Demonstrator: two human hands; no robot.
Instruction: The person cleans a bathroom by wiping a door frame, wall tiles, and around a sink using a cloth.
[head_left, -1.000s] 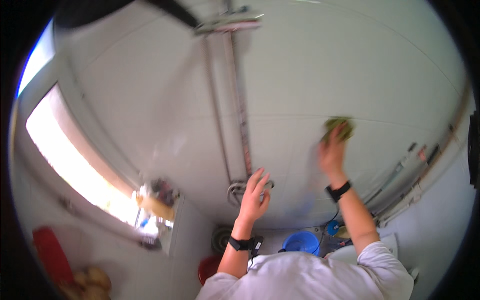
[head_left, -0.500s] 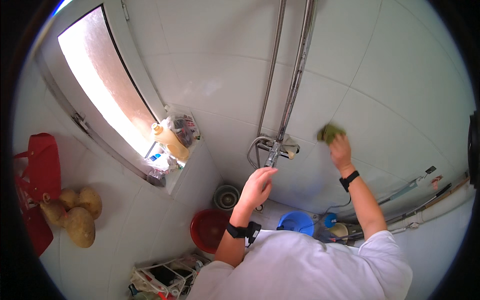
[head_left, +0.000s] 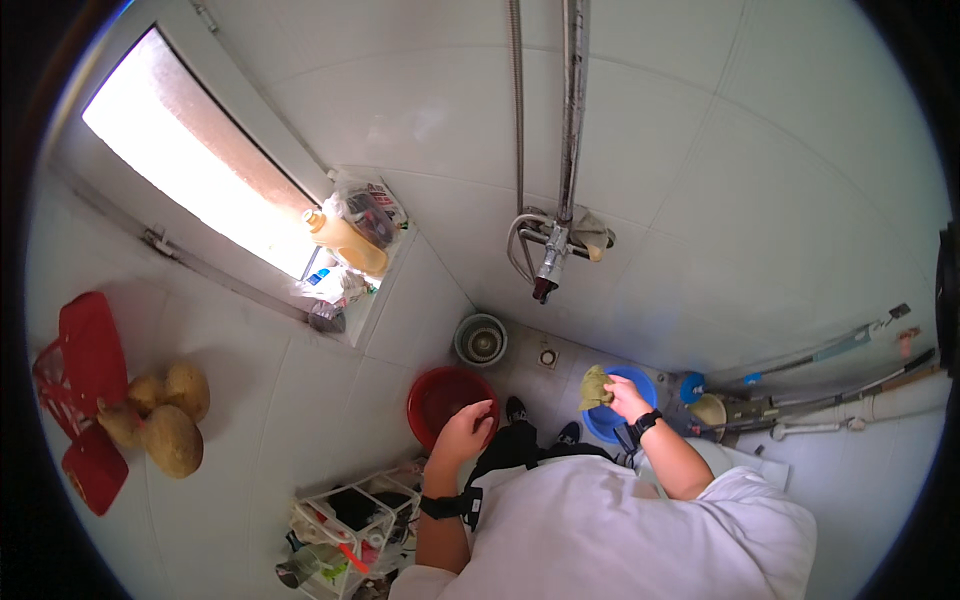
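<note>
A crumpled olive-green cloth (head_left: 596, 386) hangs from my right hand (head_left: 629, 399), whose fingers are closed on it. Beneath and around it, partly covered by the hand, is a blue basin (head_left: 644, 381) on the floor. My left hand (head_left: 463, 436) is raised over the red basin (head_left: 425, 397). Its fingers are loosely bent and apart, with nothing in them. On the wall ahead, the chrome shower mixer (head_left: 552, 250) has a greyish cloth (head_left: 592, 232) beside it.
A yellow bottle (head_left: 350, 245) and bags crowd the window ledge at left. Lumpy gourd-like objects (head_left: 172, 440) and a red bag (head_left: 93, 345) hang on the left wall. A white rack (head_left: 375, 490) stands below; long-handled tools (head_left: 830, 385) lean along the right.
My right hand has come down from the wall with the cloth to above the blue basin. My left hand has dropped from before the mixer toward the red basin. The view has tilted downward.
</note>
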